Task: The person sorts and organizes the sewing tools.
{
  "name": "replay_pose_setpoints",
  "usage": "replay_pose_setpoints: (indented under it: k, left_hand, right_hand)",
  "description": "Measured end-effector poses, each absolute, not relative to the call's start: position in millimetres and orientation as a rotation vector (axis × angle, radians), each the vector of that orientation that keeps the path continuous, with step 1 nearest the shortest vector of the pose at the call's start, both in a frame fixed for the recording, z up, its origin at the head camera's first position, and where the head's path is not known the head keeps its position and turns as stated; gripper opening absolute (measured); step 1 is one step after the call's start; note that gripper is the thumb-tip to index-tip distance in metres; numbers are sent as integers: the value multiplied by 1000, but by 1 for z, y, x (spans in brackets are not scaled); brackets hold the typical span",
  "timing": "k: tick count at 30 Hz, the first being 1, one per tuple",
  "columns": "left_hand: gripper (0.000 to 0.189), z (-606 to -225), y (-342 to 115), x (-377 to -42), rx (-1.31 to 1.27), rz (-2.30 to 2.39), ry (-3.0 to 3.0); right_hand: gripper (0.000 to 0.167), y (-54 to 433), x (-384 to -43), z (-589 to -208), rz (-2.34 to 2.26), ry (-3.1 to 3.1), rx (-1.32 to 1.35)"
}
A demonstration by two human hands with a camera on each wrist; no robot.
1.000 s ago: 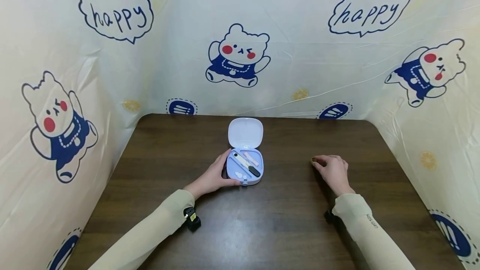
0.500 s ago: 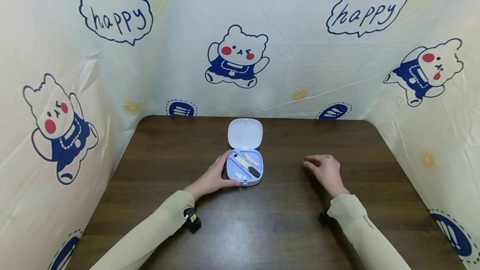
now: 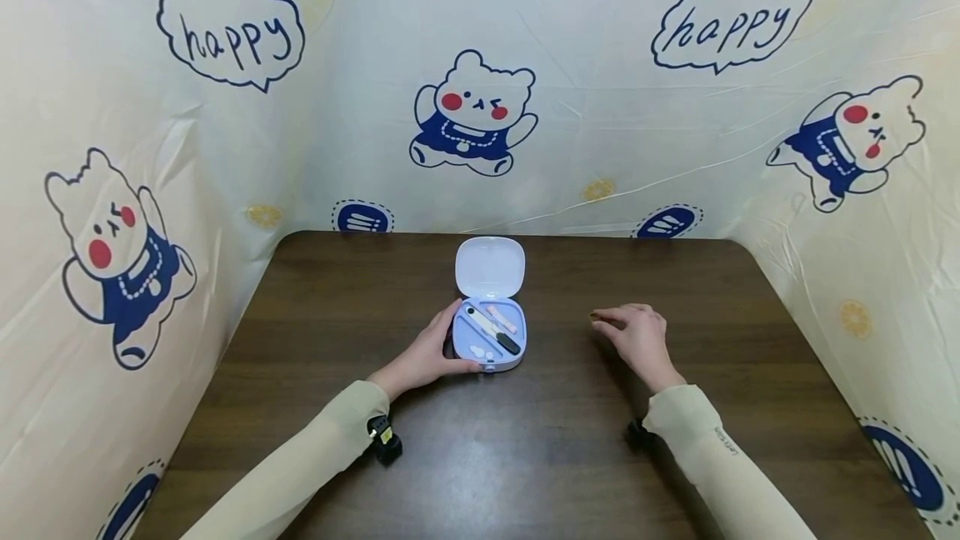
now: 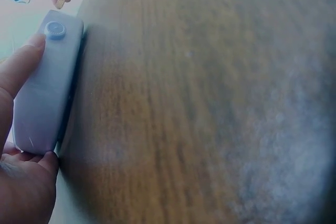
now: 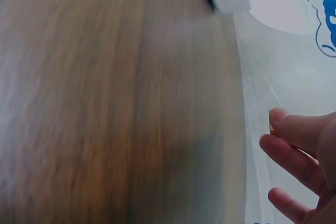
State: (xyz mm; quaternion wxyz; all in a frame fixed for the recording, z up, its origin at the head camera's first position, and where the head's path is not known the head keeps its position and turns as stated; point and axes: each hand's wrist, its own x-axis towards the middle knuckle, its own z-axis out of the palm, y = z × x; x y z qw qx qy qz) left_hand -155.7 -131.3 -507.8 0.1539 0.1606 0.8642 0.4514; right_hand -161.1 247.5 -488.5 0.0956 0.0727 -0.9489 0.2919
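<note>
A small pale-blue case (image 3: 462, 350) stands on the brown table with its lid (image 3: 491, 267) tipped back. Inside lie a slim white-and-black tool (image 3: 495, 332), a pale pink stick (image 3: 501, 319) and small white pieces (image 3: 482, 353). My left hand (image 3: 427, 352) grips the case from its left side, thumb along the front near the round button (image 4: 55, 30). To the right of the case, my right hand (image 3: 637, 337) pinches a small flat gold-coloured piece (image 5: 271, 121) between thumb and forefinger. Its kind I cannot tell.
The wooden tabletop (image 3: 480, 457) ends at the back against a white printed cloth (image 3: 360, 123), which also hangs on both sides. A small black camera (image 3: 385, 440) is strapped at the left wrist.
My right hand has moved left over the table towards the case, still pinching the small gold piece. The left hand and the case have stayed in place.
</note>
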Motion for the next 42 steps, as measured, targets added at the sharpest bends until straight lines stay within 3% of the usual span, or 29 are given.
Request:
replay_pose_setpoints:
  k: [42]
  left_hand:
    - [120, -508, -131, -157, 486, 1270, 2508]
  right_hand:
    - [23, 171, -174, -474, 910, -2899, 388]
